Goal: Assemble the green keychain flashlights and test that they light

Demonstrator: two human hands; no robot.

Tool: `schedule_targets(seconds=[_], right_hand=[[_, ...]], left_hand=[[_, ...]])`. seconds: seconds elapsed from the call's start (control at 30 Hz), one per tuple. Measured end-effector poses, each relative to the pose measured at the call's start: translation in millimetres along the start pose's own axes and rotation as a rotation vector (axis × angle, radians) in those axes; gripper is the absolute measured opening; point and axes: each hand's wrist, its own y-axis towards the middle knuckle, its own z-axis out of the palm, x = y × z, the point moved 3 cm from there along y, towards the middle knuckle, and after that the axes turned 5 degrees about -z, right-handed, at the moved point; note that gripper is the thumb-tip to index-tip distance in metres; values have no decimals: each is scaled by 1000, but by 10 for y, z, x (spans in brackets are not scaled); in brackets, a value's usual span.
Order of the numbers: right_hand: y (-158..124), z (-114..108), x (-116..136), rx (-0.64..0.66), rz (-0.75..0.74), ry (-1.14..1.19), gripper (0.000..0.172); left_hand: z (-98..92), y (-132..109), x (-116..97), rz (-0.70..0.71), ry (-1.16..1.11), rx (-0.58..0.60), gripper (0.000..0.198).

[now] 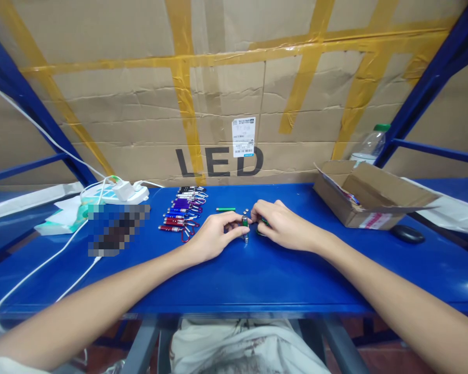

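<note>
Blue bench (257,275): right of the keychain-torch row (182,214), your left grip (214,236) pinches a small green torch (245,225), long axis running toward you; your right grip (283,224) closes on its far end.

— What colour is the surface (257,275)?
— Glossy blue, the same as the rack posts (432,78). The small cylinder (245,224) at its middle is green with silver.
— And the row of keychain lights (181,213)?
— Red nearest, then blue, then purple, with black and silver at the far end. The clips are red and purple. The thin tube (225,209) is green.
— The backdrop?
— The cardboard wall (120,104) is brown, crossed by yellow tape (181,78), with black letters (218,162) and a white label (243,136). The box (370,200) is brown too. The bottle (370,143) is clear with a green cap, the power strip (119,193) white, the mouse (407,234) black.
</note>
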Motion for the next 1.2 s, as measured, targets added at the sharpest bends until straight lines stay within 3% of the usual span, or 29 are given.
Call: schedule_targets(seconds=[0.5,1.2], right_hand=[[-7,16,-14,14,11,10,11],[-5,30,16,179,-72,114,7]], left_hand=[[25,-13,-21,26,40,40,24],[-76,-34,-33,-60,61,61,24]])
